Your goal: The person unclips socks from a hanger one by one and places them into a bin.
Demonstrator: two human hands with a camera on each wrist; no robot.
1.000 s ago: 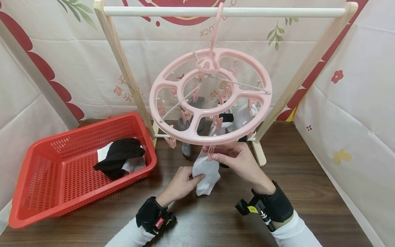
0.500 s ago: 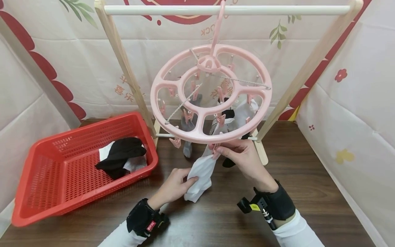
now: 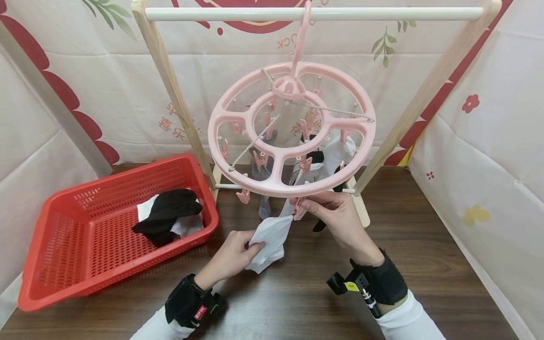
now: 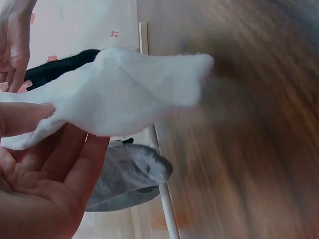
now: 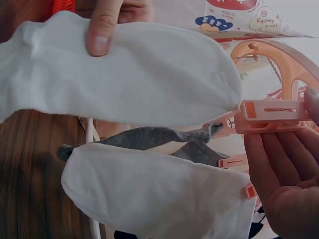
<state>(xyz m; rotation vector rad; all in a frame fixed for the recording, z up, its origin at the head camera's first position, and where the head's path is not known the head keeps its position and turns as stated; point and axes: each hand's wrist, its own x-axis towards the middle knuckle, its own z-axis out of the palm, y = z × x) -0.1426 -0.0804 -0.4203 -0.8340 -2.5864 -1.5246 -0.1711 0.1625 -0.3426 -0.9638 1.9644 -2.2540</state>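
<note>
My left hand (image 3: 231, 252) pinches a white sock (image 3: 267, 238) between thumb and fingers, below the near rim of the pink round clip hanger (image 3: 293, 190). Just right of it, my right hand (image 3: 337, 219) holds a pink clothes peg (image 5: 274, 112) between thumb and fingers. In the right wrist view the sock's rounded end meets the tip of that peg; whether the peg bites the cloth is hard to tell. Another white sock (image 5: 159, 189) hangs from the hanger, clipped by a peg. Grey socks (image 4: 129, 174) hang behind, partly hidden.
A red plastic basket (image 3: 38, 245) at the left holds a black sock (image 3: 170, 212) and white and grey cloth. The hanger hooks over a white bar (image 3: 382, 14) on a wooden-legged rack (image 3: 170, 89). Patterned cloth walls enclose the wooden table (image 3: 429, 264).
My left hand has drawn the white sock to the left and slightly up, tilting it away from the peg. My right hand has shifted slightly right, still holding the peg.
</note>
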